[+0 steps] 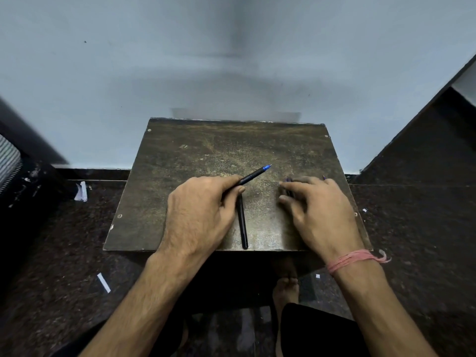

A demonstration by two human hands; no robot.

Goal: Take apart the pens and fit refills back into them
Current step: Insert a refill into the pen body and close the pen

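Note:
My left hand (198, 212) is closed on a black pen with a blue tip (253, 174); the tip points up and to the right over the board. A second black pen (242, 222) lies flat on the dark wooden board (180, 161), running toward the front edge, partly under my left fingers. My right hand (319, 210) rests palm down on the board's right side, its fingers blurred. Dark pen parts (289, 185) show under its fingertips, and a small tip (324, 177) peeks out behind the knuckles. Whether it grips them I cannot tell.
The board sits on a low stand against a pale blue wall (180, 60), above a dark speckled floor (412, 228). Paper scraps (82, 191) lie on the floor at left. My bare foot (286, 292) is beneath the board's front edge.

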